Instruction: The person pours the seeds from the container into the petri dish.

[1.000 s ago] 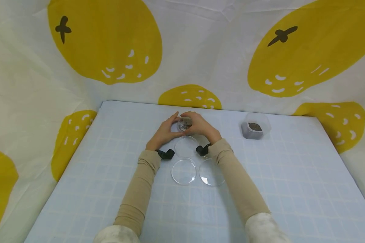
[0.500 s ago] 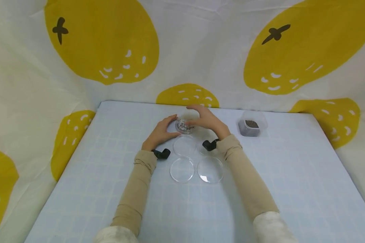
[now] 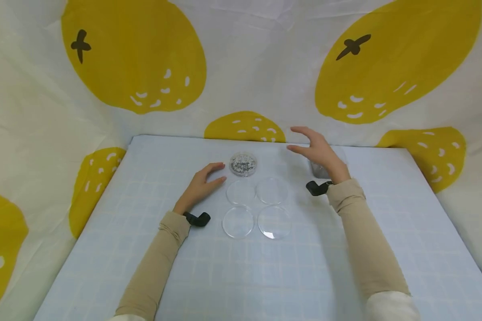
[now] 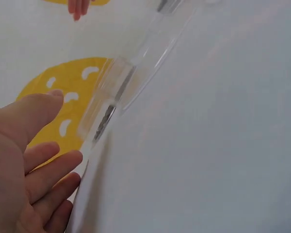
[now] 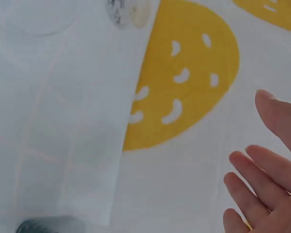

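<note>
A round clear dish (image 3: 243,164) filled with black and white bits stands near the back of the table. Just left of it, my left hand (image 3: 202,183) is held with thumb and fingers apart, touching nothing. The left wrist view shows that hand (image 4: 36,160) beside the edge of the dish (image 4: 105,121). Farther right, my right hand (image 3: 317,149) is in the air with its fingers spread and nothing in them. Behind its wrist, a clear plastic tub (image 3: 318,171) is partly hidden. Several flat clear round dishes (image 3: 238,222) lie grouped in front of the filled dish.
A pale blue checked cloth covers the table (image 3: 241,276). Its back edge meets a white hanging cloth (image 3: 257,67) printed with large yellow fruit. In the right wrist view, the tub's dark side (image 5: 48,225) shows at the bottom edge.
Both hands have let go of the filled dish. My left hand has drawn back to the left, while my right hand has swung right and now covers part of the tub.
</note>
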### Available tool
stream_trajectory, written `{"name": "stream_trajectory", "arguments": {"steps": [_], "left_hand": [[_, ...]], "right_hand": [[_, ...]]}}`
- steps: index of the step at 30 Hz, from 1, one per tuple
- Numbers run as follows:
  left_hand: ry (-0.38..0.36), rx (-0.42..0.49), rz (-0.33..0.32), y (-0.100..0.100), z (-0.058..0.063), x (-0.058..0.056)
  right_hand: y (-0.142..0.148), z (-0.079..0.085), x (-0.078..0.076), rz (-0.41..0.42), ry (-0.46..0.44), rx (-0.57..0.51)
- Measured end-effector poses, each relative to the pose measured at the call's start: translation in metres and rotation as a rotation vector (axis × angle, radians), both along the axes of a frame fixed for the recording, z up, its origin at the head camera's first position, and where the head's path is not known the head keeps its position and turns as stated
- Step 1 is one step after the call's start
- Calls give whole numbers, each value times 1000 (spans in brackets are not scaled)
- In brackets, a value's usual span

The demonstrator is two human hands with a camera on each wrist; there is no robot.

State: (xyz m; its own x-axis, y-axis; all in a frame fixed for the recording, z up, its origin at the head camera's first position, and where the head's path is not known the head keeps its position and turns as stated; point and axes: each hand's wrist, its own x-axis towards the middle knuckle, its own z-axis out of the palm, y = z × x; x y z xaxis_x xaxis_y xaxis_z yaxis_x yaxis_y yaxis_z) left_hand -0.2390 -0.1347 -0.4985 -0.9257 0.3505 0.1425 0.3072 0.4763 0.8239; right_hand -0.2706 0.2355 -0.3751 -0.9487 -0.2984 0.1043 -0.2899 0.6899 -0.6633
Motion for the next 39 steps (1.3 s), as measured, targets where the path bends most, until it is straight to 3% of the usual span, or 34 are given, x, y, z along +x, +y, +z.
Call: {"name": "stream_trajectory", "arguments": {"steps": [9,13,17,20,24,26,30,36,39], "left_hand": [[-24,-26,-21,7,-1,30],[-14,-64,-40,11,0,39],[12,-118,-64,15,-1,41],[42,-144,-93,17,-2,39],[69,-125,-134,18,-4,33],[78,-105,-153,18,-4,30],[89,-82,-168,18,-6,25],[95,-64,-155,16,-8,24],[102,-64,-144,16,-10,24]], "right_hand": [[66,-12,23,-184,-19,-40],[92,-25,35,-265,-10,-133],[108,-40,46,-366,-65,-378],[112,-53,51,-426,-150,-645],[113,-72,55,-426,-262,-982],[112,-81,56,-418,-306,-1033],[106,-91,58,-412,-335,-1027],[95,-99,58,-334,-257,-1039],[91,-102,56,-343,-234,-962]]}}
